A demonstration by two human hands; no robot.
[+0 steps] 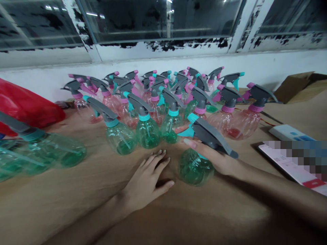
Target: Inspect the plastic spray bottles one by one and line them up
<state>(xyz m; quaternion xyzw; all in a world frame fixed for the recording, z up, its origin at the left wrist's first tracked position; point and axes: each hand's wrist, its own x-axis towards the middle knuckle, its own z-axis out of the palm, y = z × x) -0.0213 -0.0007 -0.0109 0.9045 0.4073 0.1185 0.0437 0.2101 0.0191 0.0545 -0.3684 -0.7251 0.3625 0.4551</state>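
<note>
My right hand (217, 158) is wrapped round the neck of a green spray bottle (195, 168), just below its grey sprayer head with a turquoise nozzle and trigger. That bottle is upright at the table's front; whether its base touches the wood I cannot tell. Left of it, my left hand (150, 180) lies palm down on the wooden table (97, 190), fingers stretched out, holding nothing. Just beyond my left fingertips stand green bottles, among them a middle one (148, 132) and a left one (121, 137).
Pink spray bottles (241, 124) and more green ones crowd toward the wall. Several green bottles (63, 149) stand at the left, near a red plastic bag (28, 105). At the right are a cardboard box (298, 88), a white power strip (291, 132) and a phone-like screen (286, 160).
</note>
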